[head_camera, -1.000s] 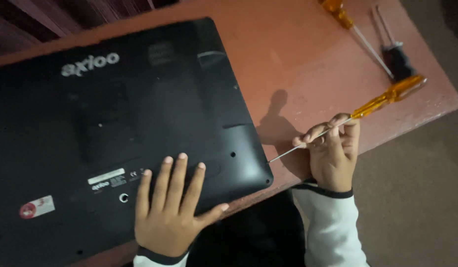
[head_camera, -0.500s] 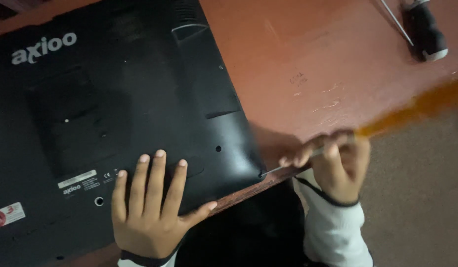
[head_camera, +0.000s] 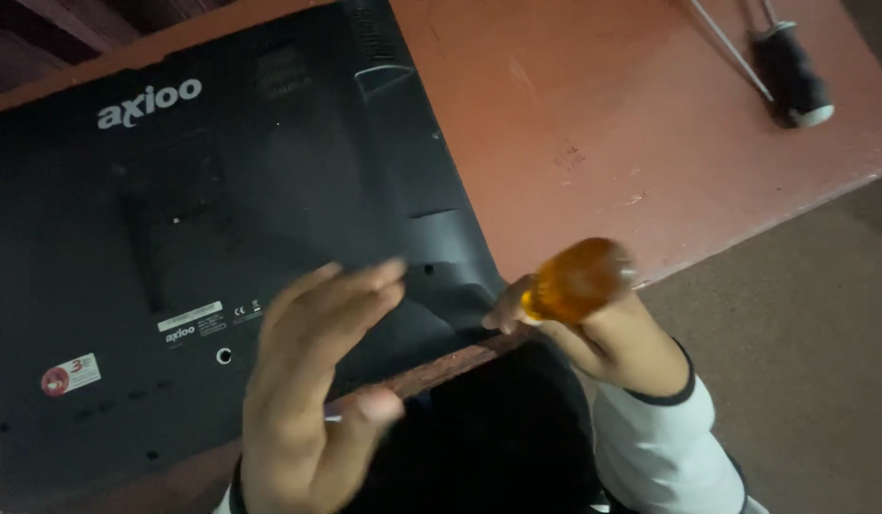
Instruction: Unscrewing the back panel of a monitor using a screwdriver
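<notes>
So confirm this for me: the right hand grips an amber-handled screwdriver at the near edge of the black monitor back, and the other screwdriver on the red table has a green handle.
Not quite. In the head view, the spare screwdriver on the red table has a black handle, not green. The rest stands: the right hand grips the amber-handled screwdriver at the near edge of the black monitor back.

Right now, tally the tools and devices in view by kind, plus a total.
Screwdrivers: 2, an amber-handled screwdriver in the right hand, and a black-handled screwdriver lying on the red table.
Thin metal shafts, loose beside the black one: 1; its handle is out of view.
Black flat-panel devices, back side up: 1, under the raised left hand.
Total: 4
</notes>
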